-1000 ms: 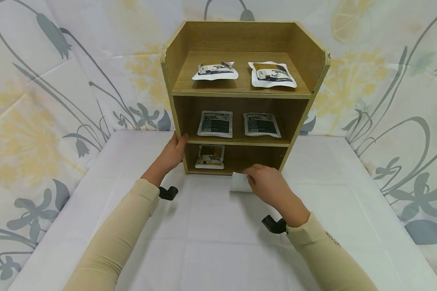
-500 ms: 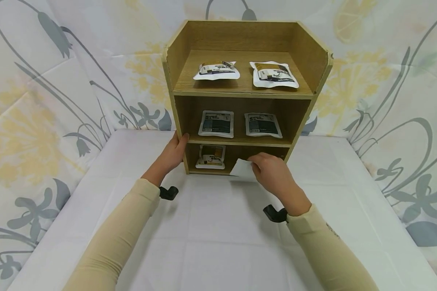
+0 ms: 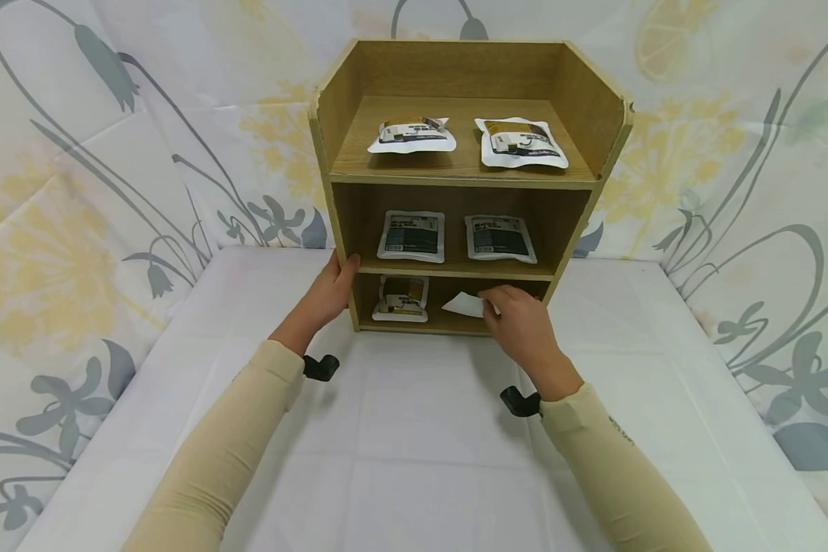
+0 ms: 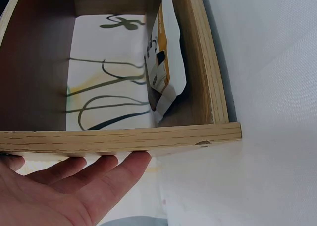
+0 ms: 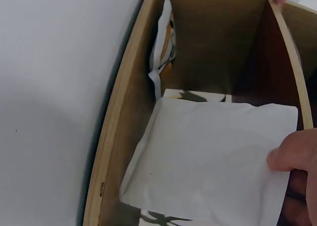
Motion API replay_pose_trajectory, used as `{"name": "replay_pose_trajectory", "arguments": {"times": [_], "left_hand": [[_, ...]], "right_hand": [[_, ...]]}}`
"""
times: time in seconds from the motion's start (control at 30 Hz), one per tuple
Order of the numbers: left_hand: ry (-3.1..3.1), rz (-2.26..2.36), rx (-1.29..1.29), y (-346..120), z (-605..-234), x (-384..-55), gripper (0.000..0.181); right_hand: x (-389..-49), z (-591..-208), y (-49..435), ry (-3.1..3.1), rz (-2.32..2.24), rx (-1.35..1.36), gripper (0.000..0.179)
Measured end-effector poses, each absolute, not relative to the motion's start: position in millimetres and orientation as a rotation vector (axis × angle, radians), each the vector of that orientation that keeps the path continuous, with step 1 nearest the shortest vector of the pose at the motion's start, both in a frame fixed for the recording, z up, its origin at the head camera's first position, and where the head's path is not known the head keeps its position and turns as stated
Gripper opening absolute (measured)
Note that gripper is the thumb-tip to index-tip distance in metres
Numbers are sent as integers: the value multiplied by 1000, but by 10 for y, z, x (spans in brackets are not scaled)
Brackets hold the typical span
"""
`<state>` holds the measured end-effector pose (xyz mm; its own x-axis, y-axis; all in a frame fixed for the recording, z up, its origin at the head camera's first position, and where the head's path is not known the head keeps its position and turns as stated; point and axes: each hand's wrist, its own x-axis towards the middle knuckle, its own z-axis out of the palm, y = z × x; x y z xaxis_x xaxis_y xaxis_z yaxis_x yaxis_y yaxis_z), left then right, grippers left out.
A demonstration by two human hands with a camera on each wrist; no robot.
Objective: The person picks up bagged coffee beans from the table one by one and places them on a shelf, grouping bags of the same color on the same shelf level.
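Observation:
My right hand [image 3: 522,328] pinches a flat white pouch [image 3: 464,304] by its edge at the opening of the bottom compartment, right side. In the right wrist view the pouch [image 5: 208,156] turns a plain unprinted face to the camera, partly inside the compartment. My left hand [image 3: 326,295] touches the left side of the wooden shelf unit [image 3: 455,182]; its straight fingers [image 4: 119,174] lie against the outside of the side panel. A printed brown-and-white pouch [image 3: 402,299] leans at the left of that same compartment.
Two dark-labelled pouches [image 3: 412,236] stand on the middle shelf. Two printed pouches [image 3: 522,143] lie on the top shelf. A white cloth [image 3: 414,429] covers the table, and a floral cloth [image 3: 145,138] hangs behind and at the sides.
My right hand has moved up and forward with the white pouch, from in front of the unit to the bottom compartment. The left hand has stayed at the side panel.

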<state>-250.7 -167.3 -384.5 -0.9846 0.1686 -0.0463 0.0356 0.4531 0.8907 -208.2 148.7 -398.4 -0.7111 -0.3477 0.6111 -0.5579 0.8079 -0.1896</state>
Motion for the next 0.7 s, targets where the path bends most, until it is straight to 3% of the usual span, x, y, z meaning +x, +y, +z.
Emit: {"name": "replay_pose_trajectory", "arguments": {"times": [0.3, 0.57, 0.7], "left_hand": [[2552, 1551, 171, -1660, -3783, -2495, 62], [2558, 1524, 185, -1561, -3487, -2221, 61], [2553, 1529, 175, -1579, -3556, -2282, 60]], "right_hand": [[-2050, -4057, 1475, -2452, 432, 682, 12], [-2002, -4200, 1435, -2468, 367, 709, 12], [-1982, -4264, 1431, -2492, 355, 716, 13]]}}
